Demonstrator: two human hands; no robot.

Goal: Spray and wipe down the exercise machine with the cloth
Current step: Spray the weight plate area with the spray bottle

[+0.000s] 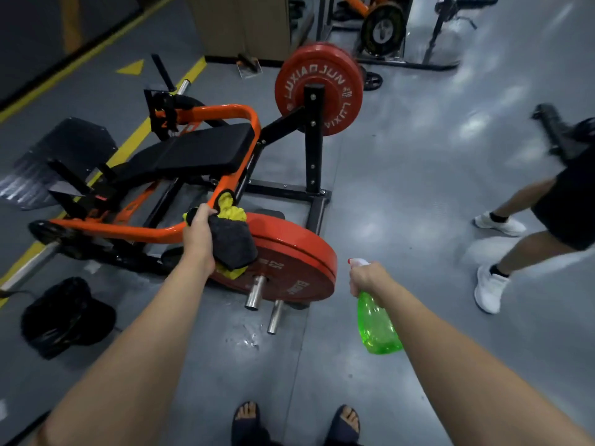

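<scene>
The exercise machine [225,114] has an orange tube frame, a black padded bench [199,149] and black steel supports. My left hand [199,236] grips a grey and yellow cloth [233,243] against the bend of the orange frame, just above a red weight plate [289,262]. Out to the right, apart from the machine, my right hand [367,278] holds a green spray bottle [376,326] by its white trigger head, and the bottle hangs down over the floor.
A second red plate [318,88] sits on the far black upright. Another person's legs in white shoes [492,284] stand at the right. A black bag [64,313] lies on the floor at the left. Wet spots [248,339] mark the grey floor near two chrome pegs [273,317].
</scene>
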